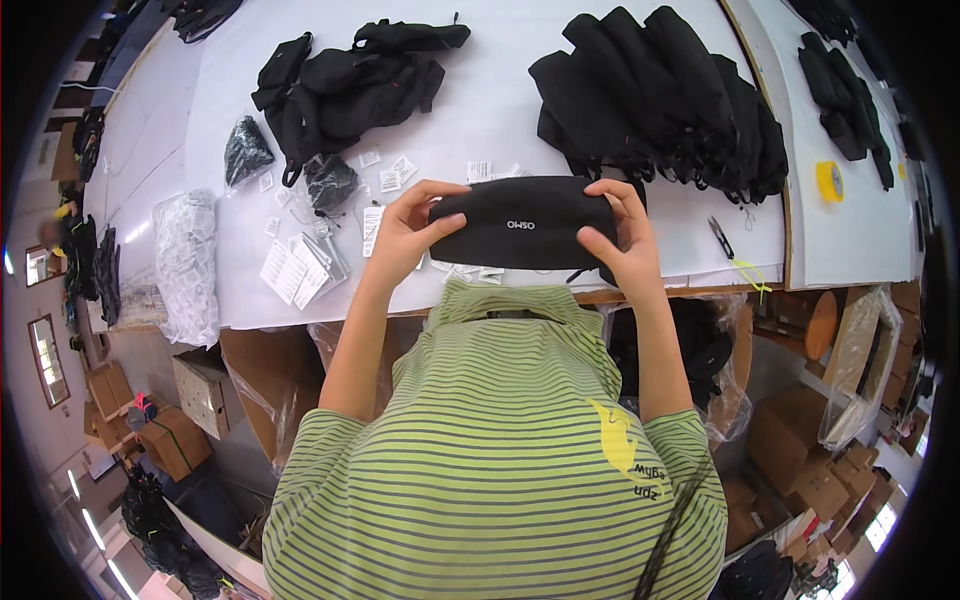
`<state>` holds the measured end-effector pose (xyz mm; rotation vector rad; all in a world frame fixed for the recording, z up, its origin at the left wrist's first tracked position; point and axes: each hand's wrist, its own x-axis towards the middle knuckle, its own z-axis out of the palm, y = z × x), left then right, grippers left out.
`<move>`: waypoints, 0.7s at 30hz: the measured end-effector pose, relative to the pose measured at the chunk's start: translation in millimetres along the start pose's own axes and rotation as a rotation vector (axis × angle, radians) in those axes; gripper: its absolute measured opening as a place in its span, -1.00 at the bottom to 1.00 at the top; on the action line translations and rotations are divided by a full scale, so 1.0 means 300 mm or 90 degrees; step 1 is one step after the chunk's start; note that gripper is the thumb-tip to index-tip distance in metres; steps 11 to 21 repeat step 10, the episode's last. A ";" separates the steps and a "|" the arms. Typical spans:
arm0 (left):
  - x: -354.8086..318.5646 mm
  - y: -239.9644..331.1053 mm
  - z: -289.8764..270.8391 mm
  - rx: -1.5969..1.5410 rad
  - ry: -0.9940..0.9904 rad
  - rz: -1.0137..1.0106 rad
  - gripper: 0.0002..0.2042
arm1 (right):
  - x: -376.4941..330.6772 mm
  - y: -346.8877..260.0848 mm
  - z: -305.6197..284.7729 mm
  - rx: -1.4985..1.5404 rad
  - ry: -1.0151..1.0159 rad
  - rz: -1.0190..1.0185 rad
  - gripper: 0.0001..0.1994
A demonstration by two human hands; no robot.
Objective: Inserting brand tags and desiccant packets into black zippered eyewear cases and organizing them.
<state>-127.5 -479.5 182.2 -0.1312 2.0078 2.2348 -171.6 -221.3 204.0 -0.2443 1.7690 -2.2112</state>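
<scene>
A black elongated fabric pouch [510, 248] with small light lettering is stretched level in front of my chest, above the near edge of the white table [492, 95]. My left hand [420, 222] pinches its left end between thumb and fingers. At the opposite end, my right hand [625, 232] grips the pouch the same way, thumb on the near face. Behind and beside it lie scattered white paper tags [300, 270]. A short dark strap or cord hangs below the pouch near my right hand.
Black pouches are heaped at the far right [660, 100] and far left [350, 90]. Small snips [720, 237] with a yellow-green cord and a yellow tape roll [829, 181] lie rightward. Clear plastic bags [186, 265] sit left. Cardboard boxes [790, 440] stand below the table.
</scene>
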 end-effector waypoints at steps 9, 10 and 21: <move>-0.028 -0.192 -0.027 0.125 0.000 -0.058 -0.86 | -0.109 0.078 -0.193 -0.433 0.069 -0.076 -0.85; -0.038 -0.191 -0.073 0.364 0.111 -0.100 -0.80 | -0.109 0.080 -0.195 -0.433 0.069 -0.075 -0.85; -0.038 -0.191 -0.073 0.364 0.111 -0.100 -0.80 | -0.109 0.080 -0.195 -0.433 0.069 -0.075 -0.85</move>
